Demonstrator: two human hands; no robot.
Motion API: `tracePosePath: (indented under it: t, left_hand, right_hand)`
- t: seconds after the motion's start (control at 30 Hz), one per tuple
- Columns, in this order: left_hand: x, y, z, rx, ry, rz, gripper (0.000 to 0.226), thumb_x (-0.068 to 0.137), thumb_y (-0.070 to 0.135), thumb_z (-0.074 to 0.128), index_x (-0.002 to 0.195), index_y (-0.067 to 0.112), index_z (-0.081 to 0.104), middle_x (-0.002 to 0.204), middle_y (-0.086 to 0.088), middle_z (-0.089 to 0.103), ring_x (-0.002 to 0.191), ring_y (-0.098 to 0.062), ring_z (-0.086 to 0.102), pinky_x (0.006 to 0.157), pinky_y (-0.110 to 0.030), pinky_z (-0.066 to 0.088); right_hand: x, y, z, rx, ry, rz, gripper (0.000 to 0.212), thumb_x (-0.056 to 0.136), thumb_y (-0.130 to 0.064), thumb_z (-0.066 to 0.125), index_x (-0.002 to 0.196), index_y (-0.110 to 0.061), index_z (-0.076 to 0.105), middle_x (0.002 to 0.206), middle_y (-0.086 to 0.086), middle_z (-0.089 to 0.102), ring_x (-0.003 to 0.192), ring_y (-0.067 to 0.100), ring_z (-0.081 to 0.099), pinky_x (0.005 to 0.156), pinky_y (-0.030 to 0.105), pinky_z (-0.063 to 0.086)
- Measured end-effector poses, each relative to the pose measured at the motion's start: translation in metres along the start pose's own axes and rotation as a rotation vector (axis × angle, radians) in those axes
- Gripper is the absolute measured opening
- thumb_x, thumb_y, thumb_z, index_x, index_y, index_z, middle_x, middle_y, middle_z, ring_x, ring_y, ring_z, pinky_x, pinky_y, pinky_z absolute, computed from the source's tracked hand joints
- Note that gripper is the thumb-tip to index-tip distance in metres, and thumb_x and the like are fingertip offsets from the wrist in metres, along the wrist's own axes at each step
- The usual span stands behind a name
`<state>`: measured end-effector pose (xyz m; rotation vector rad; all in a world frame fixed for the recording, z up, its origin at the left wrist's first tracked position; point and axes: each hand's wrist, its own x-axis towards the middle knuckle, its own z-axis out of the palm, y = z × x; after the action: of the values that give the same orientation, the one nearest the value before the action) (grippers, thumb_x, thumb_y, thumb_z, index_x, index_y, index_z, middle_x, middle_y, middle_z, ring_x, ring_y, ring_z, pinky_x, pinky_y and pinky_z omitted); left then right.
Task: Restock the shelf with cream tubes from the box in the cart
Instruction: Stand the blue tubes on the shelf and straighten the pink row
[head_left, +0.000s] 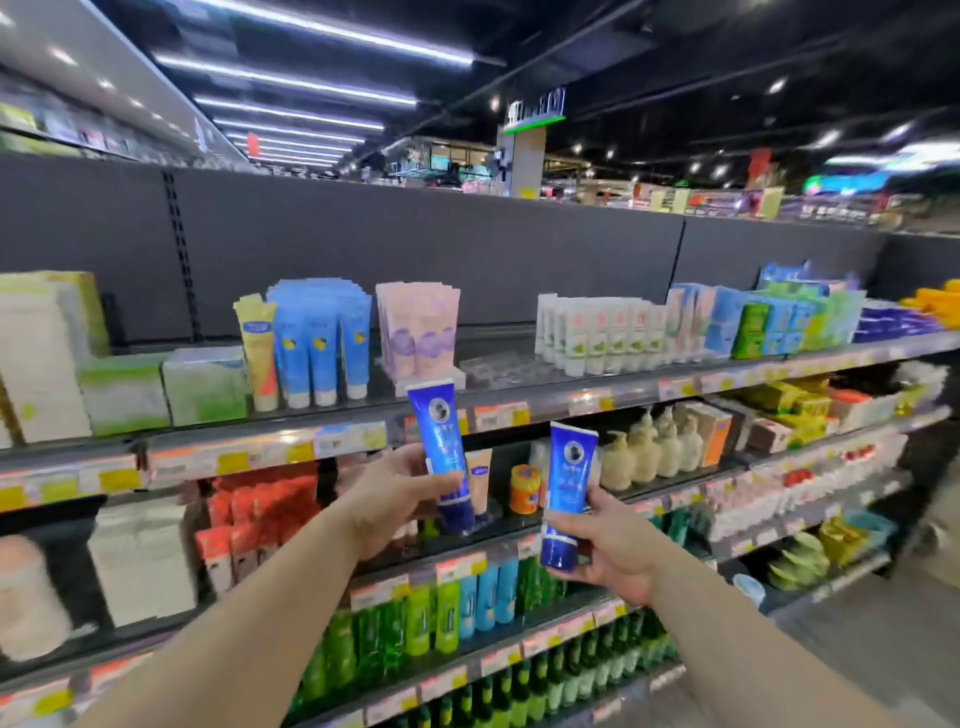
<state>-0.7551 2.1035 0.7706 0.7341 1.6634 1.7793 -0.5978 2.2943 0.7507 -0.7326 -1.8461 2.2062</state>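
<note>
Each of my hands holds one dark blue cream tube, cap down, in front of the shelf unit. My left hand (400, 493) grips a tube (439, 436) whose top reaches the top shelf's front edge (550, 402). My right hand (605, 545) grips the second tube (567, 478) lower, level with the second shelf. On the top shelf just above the left tube lies a bare gap with a clear plastic tray (493, 371), between pink tubes (418, 327) and white tubes (597, 332). The box and cart are out of view.
Light blue tubes (322, 338) and a yellow tube (257, 348) stand left of the pink ones. Boxes fill the top shelf's left and right ends. Lower shelves hold pump bottles (649, 452), red boxes and green bottles (415, 618). The aisle floor opens at lower right.
</note>
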Motion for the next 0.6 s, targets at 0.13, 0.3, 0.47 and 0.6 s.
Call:
tracePosePath:
  t: [0.13,0.3,0.47,0.6]
  left_hand:
    - [0.054,0.004,-0.012,0.064,-0.001,0.037,0.031,0.086,0.003,0.069,0.116,0.008,0.062,0.097,-0.009,0.074,0.09,-0.025,0.071,0.089,-0.045,0.056]
    - [0.109,0.019,-0.02,0.087,-0.001,0.059,0.034,0.084,0.003,0.069,0.117,0.01,0.062,0.107,-0.013,0.073,0.097,-0.025,0.071,0.078,-0.035,0.058]
    - [0.137,0.03,-0.026,0.097,0.016,0.095,0.034,0.08,0.007,0.071,0.112,0.014,0.065,0.106,-0.014,0.073,0.1,-0.03,0.07,0.082,-0.04,0.059]
    - [0.146,0.036,-0.023,0.149,0.081,0.118,0.034,0.079,0.011,0.07,0.111,0.022,0.065,0.108,-0.006,0.073,0.101,-0.024,0.07,0.084,-0.037,0.057]
  right_hand:
    - [0.06,-0.029,-0.008,-0.045,0.025,-0.128,0.034,0.084,0.004,0.068,0.113,-0.012,0.057,0.102,0.014,0.067,0.084,0.026,0.064,0.072,0.041,0.054]
    - [0.13,-0.081,-0.021,-0.246,0.065,-0.287,0.027,0.082,0.005,0.069,0.1,-0.013,0.06,0.092,0.007,0.069,0.077,0.017,0.066,0.061,0.023,0.051]
    - [0.191,-0.122,-0.031,-0.397,0.09,-0.467,0.028,0.077,-0.014,0.077,0.099,-0.02,0.06,0.097,0.0,0.071,0.092,0.016,0.067,0.085,0.037,0.055]
    - [0.234,-0.143,-0.033,-0.569,0.08,-0.564,0.043,0.075,-0.036,0.076,0.11,-0.025,0.053,0.107,-0.006,0.066,0.1,0.013,0.065,0.087,0.043,0.055]
